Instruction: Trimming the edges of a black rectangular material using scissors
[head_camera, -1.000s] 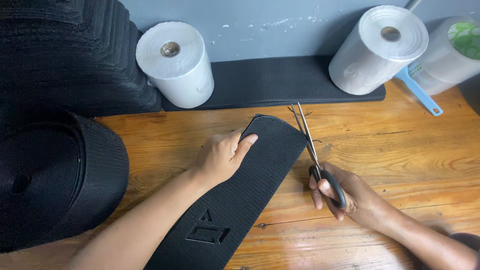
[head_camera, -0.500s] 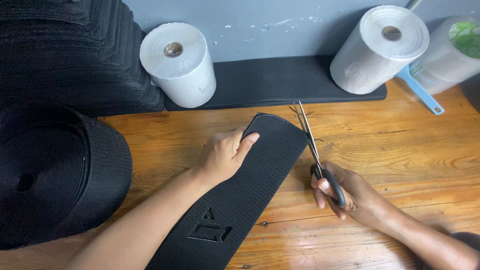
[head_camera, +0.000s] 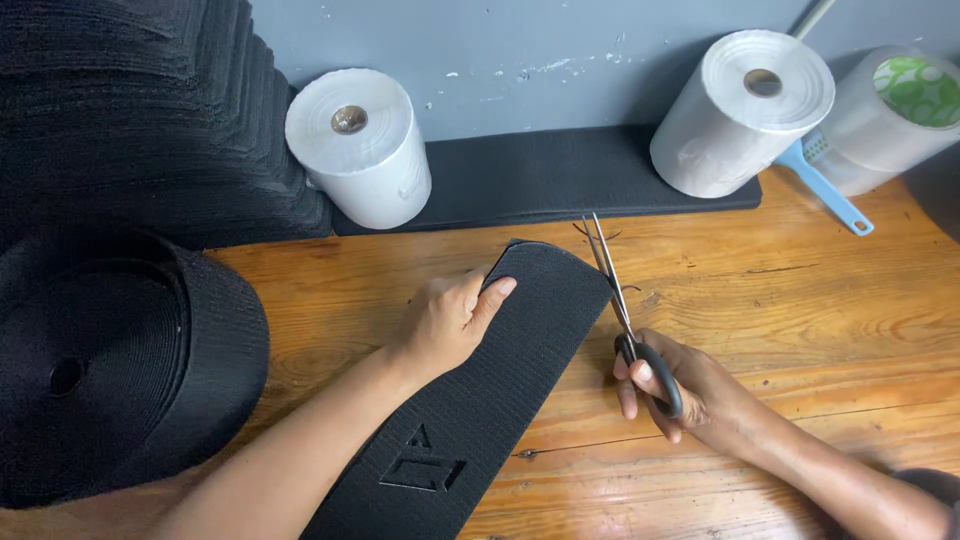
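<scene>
Head view, looking down at a wooden table (head_camera: 800, 300). The left hand (head_camera: 445, 320) lies loosely open, palm down on a black woven strap (head_camera: 480, 400), pressing it flat — fingers reach toward its rounded end. The strap runs diagonally across the table and bears embossed shapes near its lower end. The right hand (head_camera: 680, 385) is clenched around the black handles of scissors (head_camera: 615, 290); their blades, almost closed, sit at the strap's right edge. A large black webbing roll (head_camera: 110, 370) sits to the left, and white paper rolls (head_camera: 360, 145) stand along the grey wall.
</scene>
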